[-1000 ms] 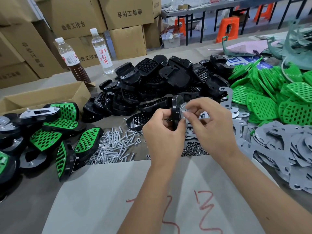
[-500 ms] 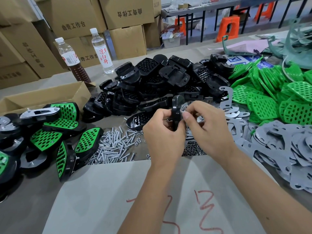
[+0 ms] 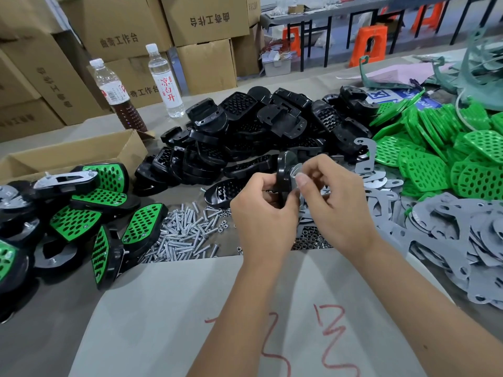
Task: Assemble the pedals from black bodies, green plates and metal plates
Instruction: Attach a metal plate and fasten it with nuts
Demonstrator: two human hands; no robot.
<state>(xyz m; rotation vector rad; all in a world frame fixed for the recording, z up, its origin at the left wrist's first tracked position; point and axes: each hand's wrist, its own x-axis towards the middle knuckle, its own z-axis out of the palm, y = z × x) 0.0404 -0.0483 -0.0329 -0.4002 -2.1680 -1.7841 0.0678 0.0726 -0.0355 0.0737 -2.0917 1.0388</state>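
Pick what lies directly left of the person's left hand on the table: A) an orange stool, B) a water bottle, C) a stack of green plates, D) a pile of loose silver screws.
D: the pile of loose silver screws lies on the table just left of the left hand, in front of the black bodies.

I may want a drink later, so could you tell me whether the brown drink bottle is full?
Partly full: the brown drink bottle holds liquid only in its lower part; the upper part is clear.

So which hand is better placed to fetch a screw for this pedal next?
Probably the right hand. The left hand grips the black body and steadies it, while the right only pinches the metal plate against it. The screws lie left, though, so it must cross over.
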